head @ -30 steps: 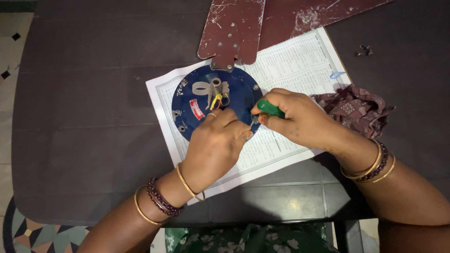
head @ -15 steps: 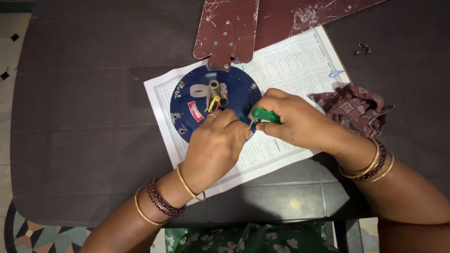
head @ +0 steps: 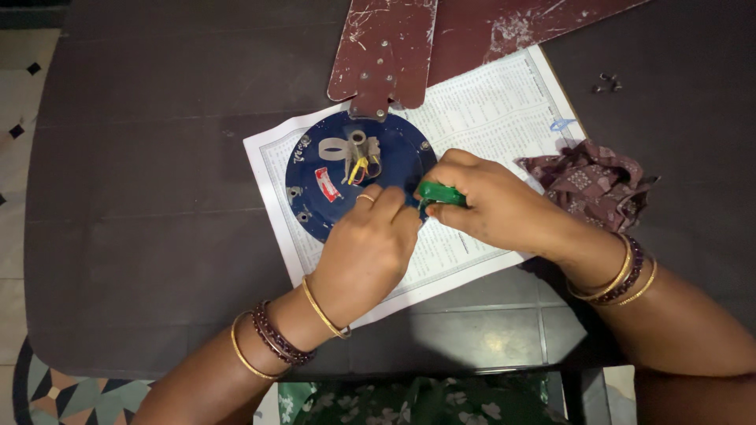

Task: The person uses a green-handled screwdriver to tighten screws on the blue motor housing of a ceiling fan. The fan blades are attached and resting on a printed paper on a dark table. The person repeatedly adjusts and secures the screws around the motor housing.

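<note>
A round dark-blue motor housing [head: 331, 157] lies on a printed paper sheet [head: 504, 110] on a dark table. It has a metal hub with yellow wires in its middle and a red label. My left hand [head: 366, 252] rests on the disc's lower right edge, fingers curled down onto it. My right hand [head: 492, 205] grips a green-handled screwdriver [head: 441, 194] whose tip points at the disc's right rim, next to my left fingers. A maroon fan blade [head: 386, 51] is fixed to the disc's top edge.
A second maroon blade [head: 520, 24] lies at the back. A crumpled patterned brown cloth [head: 591, 181] sits to the right of the paper. Small screws [head: 606, 82] lie at the far right. The table's front edge [head: 236, 370] runs below my wrists, with tiled floor at the left.
The green screwdriver handle has turned slightly in my right hand and shifted a little toward the disc rim. My left hand stays on the disc.
</note>
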